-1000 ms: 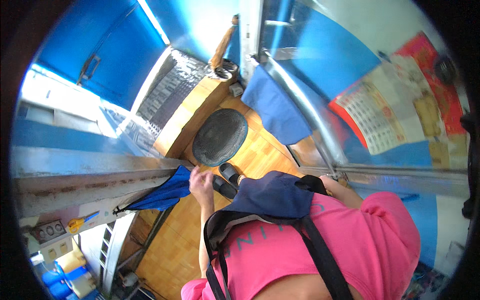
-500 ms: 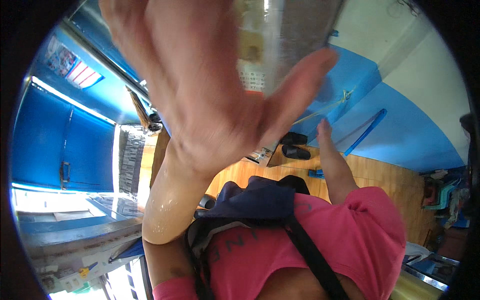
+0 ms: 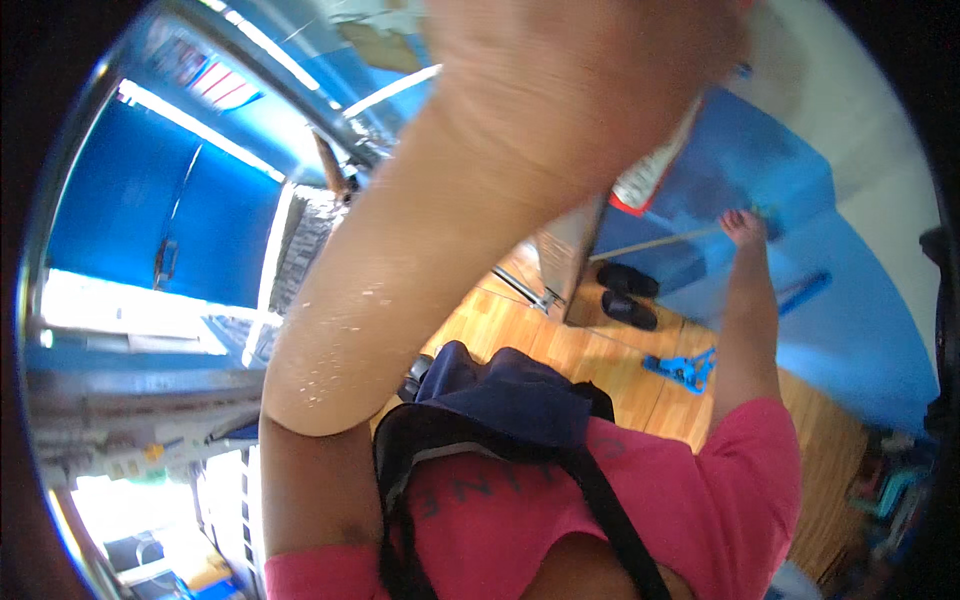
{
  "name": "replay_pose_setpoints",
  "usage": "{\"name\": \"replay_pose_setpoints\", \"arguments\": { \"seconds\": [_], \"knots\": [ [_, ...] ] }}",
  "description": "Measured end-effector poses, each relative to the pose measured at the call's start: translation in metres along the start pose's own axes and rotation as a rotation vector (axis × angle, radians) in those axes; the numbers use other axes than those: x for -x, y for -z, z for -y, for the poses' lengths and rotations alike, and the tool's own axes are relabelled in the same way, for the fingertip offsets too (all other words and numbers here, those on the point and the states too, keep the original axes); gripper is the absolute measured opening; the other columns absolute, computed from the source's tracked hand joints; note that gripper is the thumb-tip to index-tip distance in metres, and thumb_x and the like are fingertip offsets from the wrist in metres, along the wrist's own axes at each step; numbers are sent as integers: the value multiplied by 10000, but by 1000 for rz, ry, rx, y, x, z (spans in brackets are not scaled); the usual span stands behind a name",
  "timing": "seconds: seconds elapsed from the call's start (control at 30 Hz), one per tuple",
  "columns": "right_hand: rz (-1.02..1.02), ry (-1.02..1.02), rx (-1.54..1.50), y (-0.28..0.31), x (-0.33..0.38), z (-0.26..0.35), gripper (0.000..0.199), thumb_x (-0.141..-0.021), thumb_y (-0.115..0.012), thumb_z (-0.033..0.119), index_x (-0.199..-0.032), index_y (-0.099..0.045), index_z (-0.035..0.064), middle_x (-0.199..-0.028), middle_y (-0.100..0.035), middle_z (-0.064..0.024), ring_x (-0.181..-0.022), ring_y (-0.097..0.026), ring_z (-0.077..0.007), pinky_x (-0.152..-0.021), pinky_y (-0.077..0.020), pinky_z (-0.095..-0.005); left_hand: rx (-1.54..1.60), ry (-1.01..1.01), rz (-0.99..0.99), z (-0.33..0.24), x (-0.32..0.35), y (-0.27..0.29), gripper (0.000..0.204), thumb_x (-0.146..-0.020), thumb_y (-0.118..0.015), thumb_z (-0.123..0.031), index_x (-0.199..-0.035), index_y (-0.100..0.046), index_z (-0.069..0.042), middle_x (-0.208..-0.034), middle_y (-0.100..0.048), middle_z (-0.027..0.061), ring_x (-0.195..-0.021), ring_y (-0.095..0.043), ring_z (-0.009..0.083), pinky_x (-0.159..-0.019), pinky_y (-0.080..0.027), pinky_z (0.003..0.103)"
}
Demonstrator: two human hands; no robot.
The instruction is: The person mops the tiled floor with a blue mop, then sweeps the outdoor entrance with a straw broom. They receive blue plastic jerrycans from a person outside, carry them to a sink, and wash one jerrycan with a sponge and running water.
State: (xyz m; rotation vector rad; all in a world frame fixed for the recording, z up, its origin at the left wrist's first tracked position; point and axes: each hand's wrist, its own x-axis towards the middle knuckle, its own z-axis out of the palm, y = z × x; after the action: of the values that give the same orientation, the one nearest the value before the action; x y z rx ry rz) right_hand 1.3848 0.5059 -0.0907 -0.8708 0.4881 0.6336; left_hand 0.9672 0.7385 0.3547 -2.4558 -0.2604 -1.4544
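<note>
My left hand (image 3: 590, 90) is raised right up to the camera and fills the top of the view. It is blurred, and its grip does not show. The wet forearm below it runs down to my pink shirt (image 3: 720, 500). My right hand (image 3: 745, 228) is stretched out to the right, at the end of a thin pale stick (image 3: 660, 243) that lies against the blue wall (image 3: 800, 330). Whether the fingers close on the stick is too small to tell. A dark blue bag (image 3: 510, 395) on black straps hangs on my chest.
A pair of black sandals (image 3: 628, 295) and a blue plastic mop head (image 3: 680, 368) lie on the wooden floor (image 3: 520, 330). A grey metal cabinet (image 3: 570, 250) stands beside the sandals. A blue door (image 3: 150, 210) and a bright opening are on the left.
The view has swung round. My left hand, which showed an open palm, has risen closer to the camera. My right hand has reached farther out to the stick by the wall.
</note>
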Motion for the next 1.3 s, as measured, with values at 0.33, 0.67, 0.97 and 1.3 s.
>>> {"name": "replay_pose_setpoints", "arguments": {
  "seconds": [0.33,0.67,0.97,1.3],
  "knots": [
    [22,80,170,-31,-29,43,315,-888,-467,132,-1155,-528,-24,-1065,-456,-165,-979,-405,-306,-822,-365,-452,177,99,-177,-26,-7,-1,665,-741,-704,-83,-1327,-408,23,-1297,-474,206,-1253,-423,333,-1039,-330,413],
    [507,882,1457,-5,85,-147,379,-781,-661,425,-897,-698,67,-768,-681,-103,-682,-642,-292,-618,-501,-421,350,170,-299,-7,-9,29,691,-724,-704,-96,-1334,-398,12,-1281,-476,211,-1266,-408,343,-1036,-336,418],
    [1186,529,2699,70,234,-260,318,-835,-585,334,-1058,-646,115,-862,-682,-150,-787,-656,-344,-674,-514,-430,395,112,-426,50,58,168,714,-709,-705,-108,-1341,-390,2,-1266,-479,216,-1278,-395,352,-1033,-340,422],
    [1650,716,2558,-12,372,-369,199,-842,-536,256,-882,-717,183,-780,-654,-194,-754,-638,-395,-686,-506,-493,0,138,-394,143,189,392,740,-693,-706,-121,-1348,-380,-9,-1251,-481,222,-1291,-380,362,-1030,-345,427]
  ]
}}
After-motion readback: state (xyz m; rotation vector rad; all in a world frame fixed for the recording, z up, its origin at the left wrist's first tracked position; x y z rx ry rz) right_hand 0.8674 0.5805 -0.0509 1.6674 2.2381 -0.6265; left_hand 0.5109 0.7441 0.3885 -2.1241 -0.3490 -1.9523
